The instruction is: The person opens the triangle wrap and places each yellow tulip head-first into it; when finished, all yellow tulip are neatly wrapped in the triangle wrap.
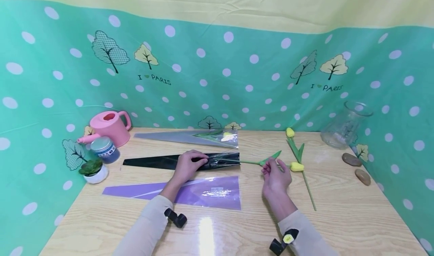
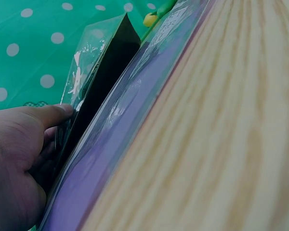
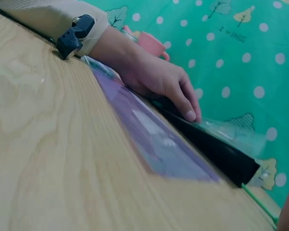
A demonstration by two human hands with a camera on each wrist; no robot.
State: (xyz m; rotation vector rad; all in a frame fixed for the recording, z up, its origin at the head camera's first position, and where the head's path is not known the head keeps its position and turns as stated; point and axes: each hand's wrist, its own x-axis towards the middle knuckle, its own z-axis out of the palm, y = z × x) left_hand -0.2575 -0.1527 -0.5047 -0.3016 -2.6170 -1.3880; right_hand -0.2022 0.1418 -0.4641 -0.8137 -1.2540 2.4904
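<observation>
Where trees dot it, backdrop (image 1: 217, 78) reads "I PARIS".

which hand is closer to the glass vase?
Right. The right hand pinches the tulip stem near mid-table, left of the glass vase at the back right. The left hand holds the black sleeve, farther left still.

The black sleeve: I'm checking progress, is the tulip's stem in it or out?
In. The stem passes into the black sleeve, mouth held by the left hand; bloom outside.
</observation>
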